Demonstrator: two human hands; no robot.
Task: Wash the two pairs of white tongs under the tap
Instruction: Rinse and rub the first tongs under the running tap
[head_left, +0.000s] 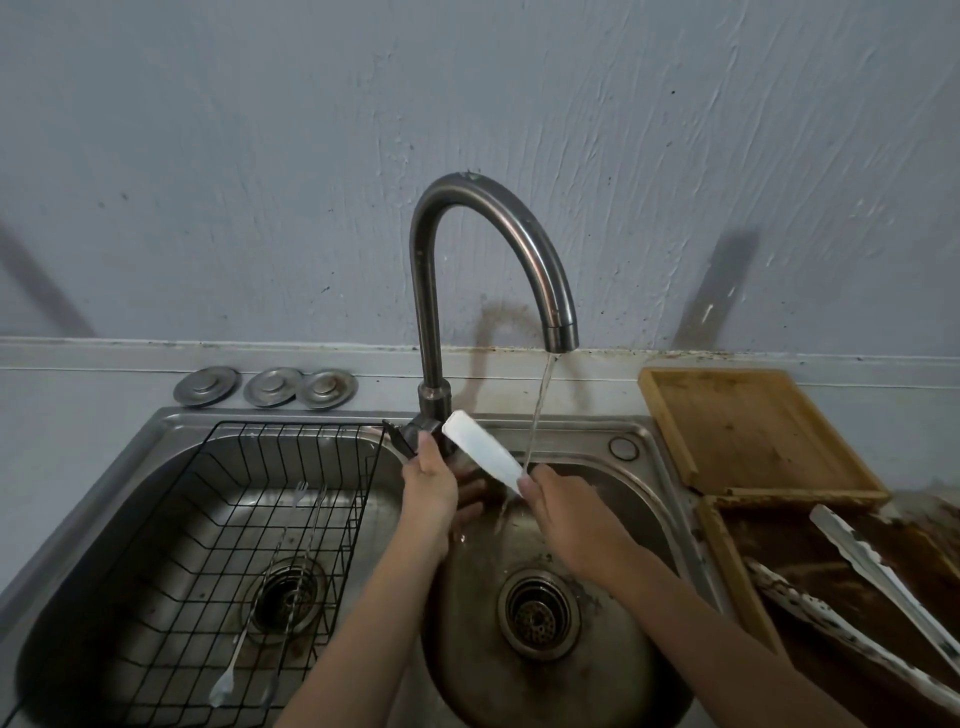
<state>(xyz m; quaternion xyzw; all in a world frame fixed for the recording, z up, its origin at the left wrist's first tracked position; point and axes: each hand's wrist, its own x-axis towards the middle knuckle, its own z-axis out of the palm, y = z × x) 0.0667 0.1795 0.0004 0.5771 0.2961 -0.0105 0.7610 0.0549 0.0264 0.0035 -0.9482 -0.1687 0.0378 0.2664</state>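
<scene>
Fingers (525, 486) of right hand (571, 525) pinch white tongs (483, 452) over right basin beside the stream (537, 415), left hand (431, 488) open near tap lever; wet grip may slip, second tongs (883, 566) wait unwashed on right surface.

Grey countertop (93, 384) running along the wall, carrying a double-bowl steel sink (631, 431). Three round metal sink plugs (208, 385) lying in a row on the counter behind the left bowl, two of them touching. Wooden tray (748, 426) sitting right of the sink; a second, stained tray (727, 561) just in front, holding speckled white tongs (852, 639).
</scene>
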